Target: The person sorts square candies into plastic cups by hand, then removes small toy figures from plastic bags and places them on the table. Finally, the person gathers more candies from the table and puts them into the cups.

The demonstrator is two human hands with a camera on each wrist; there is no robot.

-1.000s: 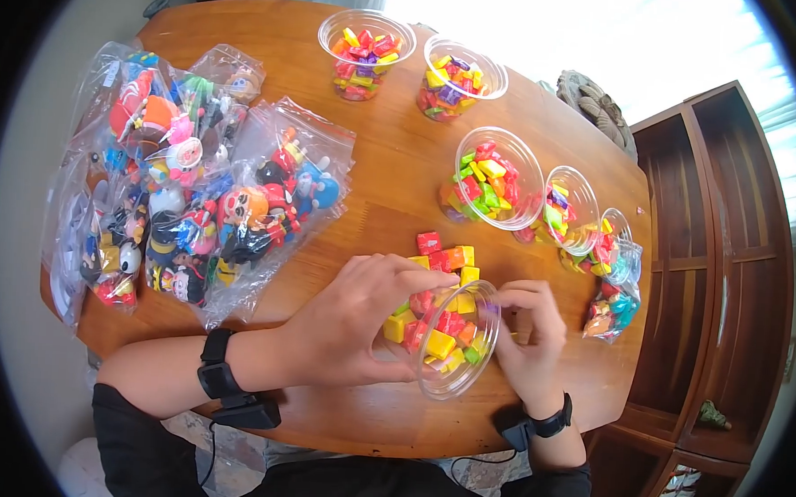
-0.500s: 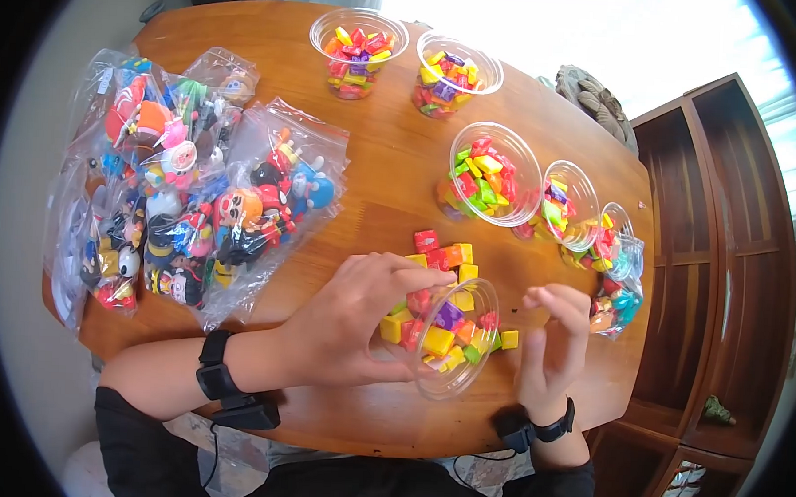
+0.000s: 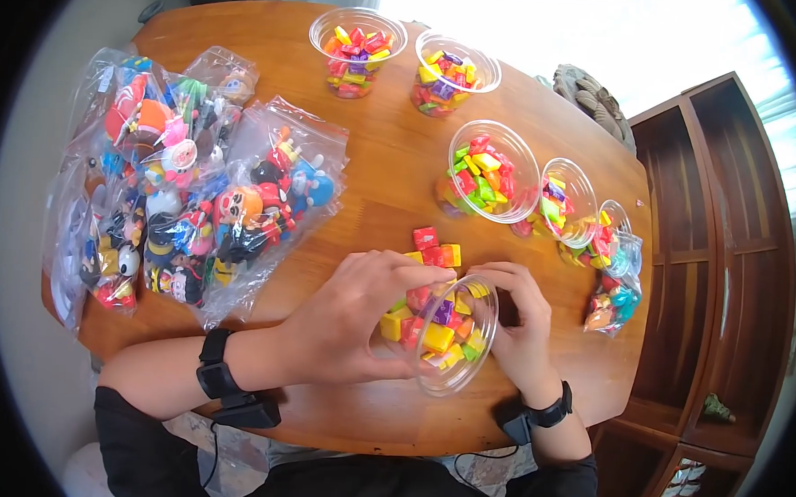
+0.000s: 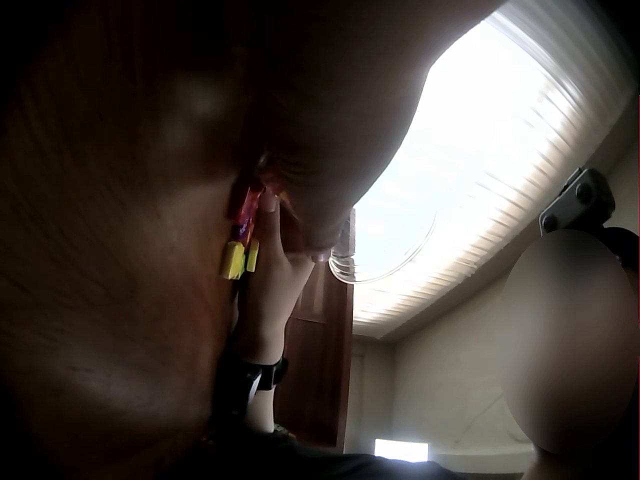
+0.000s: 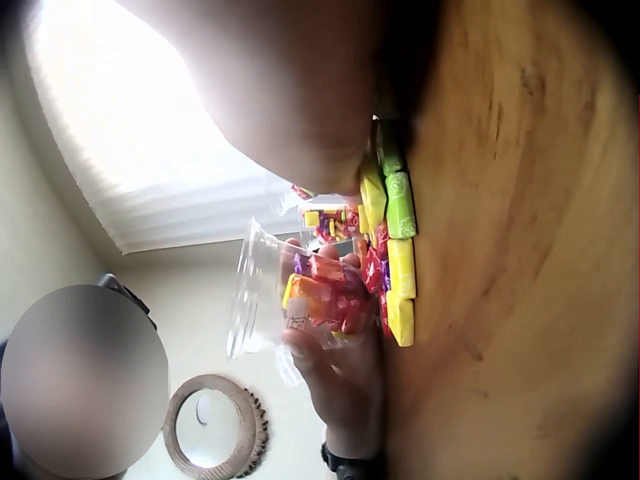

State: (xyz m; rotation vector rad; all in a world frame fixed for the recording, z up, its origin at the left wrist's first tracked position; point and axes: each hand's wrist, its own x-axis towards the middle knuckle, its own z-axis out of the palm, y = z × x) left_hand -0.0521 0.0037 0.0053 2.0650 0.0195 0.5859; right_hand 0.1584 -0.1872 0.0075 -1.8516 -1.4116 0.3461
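Note:
My left hand [image 3: 355, 309] grips a clear plastic cup [image 3: 456, 392] by its side, thumb and fingers on opposite sides. Inside it are wrapped candies in yellow, red, orange, green and purple. More wrapped candies [image 3: 427, 238] lie on the table just beyond the cup. In the right wrist view, green [image 5: 400, 205] and yellow [image 5: 401, 268] pieces sit in a row on the wood beside the cup. My right hand [image 3: 521, 325] is bent in at the cup's far right side, its fingertips at the loose candies. I cannot tell whether they pinch a piece.
Candy-filled cups stand at the back [image 3: 358, 49] and along the right [image 3: 494, 171] of the wooden table [image 3: 374, 194]. Plastic bags of toy figures [image 3: 187, 186] cover the left side. A small bag [image 3: 613, 302] lies at the right edge, near a wooden shelf unit [image 3: 709, 244].
My right hand moved out to the right of the cup, fingers apart, then came back in to the candies beside it. A purple candy now shows in the cup. The left hand keeps its hold.

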